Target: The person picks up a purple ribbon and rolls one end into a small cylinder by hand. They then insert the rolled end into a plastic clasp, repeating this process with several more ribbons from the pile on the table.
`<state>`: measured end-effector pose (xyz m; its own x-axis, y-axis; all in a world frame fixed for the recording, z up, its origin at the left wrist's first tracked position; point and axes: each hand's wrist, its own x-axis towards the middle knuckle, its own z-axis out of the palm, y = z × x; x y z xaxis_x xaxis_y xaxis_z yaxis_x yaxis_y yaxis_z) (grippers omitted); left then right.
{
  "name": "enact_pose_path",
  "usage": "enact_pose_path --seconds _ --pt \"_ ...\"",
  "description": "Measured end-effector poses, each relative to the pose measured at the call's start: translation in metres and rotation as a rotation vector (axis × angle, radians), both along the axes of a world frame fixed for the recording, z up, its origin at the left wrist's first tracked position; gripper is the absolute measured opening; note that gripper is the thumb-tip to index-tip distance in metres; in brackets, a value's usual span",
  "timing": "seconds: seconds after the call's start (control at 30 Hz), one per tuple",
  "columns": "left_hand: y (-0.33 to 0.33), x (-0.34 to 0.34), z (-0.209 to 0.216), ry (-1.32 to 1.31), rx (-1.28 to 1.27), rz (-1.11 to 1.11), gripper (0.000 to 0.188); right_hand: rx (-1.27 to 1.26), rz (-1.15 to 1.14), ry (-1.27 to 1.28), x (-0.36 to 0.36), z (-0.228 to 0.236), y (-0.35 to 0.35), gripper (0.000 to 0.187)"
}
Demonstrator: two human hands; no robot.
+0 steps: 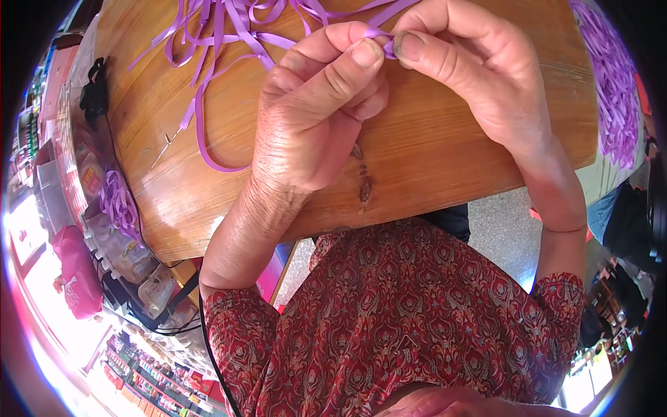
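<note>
Both my hands meet over the far part of the wooden table, at a small loop or knot in a purple ribbon [379,33]. The thumb and forefinger of my left hand [319,90] pinch one side of it. From the right, my right hand [479,69] grips the other side between thumb and fingers. A loose pile of purple ribbons [229,21] lies just beyond my left hand, and one strand curves down toward my left wrist. A thin metal hook-like piece [167,141] lies at the end of a ribbon on the left.
The wooden table [445,167] spans the view. A thick bundle of purple ribbons [611,90] hangs along its right side. Another purple bunch [119,205] sits off the left edge, near a black clip-like object [95,94] with a cable and a pink bag [75,271].
</note>
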<state>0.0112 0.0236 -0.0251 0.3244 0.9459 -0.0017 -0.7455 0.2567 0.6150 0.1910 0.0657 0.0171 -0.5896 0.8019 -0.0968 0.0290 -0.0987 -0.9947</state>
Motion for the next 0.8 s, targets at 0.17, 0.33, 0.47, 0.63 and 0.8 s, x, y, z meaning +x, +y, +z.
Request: enact_pose_path --seconds 0.17,0.33,0.47,0.63,0.8 --pt "-0.002 -0.001 0.000 -0.046 -0.056 0.004 0.016 0.218 -0.055 -0.073 -0.008 0.013 -0.008 0.016" --pt "-0.001 0.000 0.000 -0.086 -0.056 -0.033 0.014 0.641 -0.136 -0.020 -0.009 0.001 -0.006 0.018" --pt "-0.001 0.000 -0.002 -0.130 -0.083 -0.044 0.014 0.977 -0.069 -0.192 -0.006 0.017 0.000 0.018" --pt "-0.002 0.003 0.002 -0.077 -0.150 0.011 0.013 0.817 -0.071 -0.320 -0.004 0.030 -0.004 0.016" --pt "-0.005 0.005 0.010 0.106 -0.229 0.104 0.013 0.868 -0.074 -0.176 -0.004 0.017 -0.001 0.013"
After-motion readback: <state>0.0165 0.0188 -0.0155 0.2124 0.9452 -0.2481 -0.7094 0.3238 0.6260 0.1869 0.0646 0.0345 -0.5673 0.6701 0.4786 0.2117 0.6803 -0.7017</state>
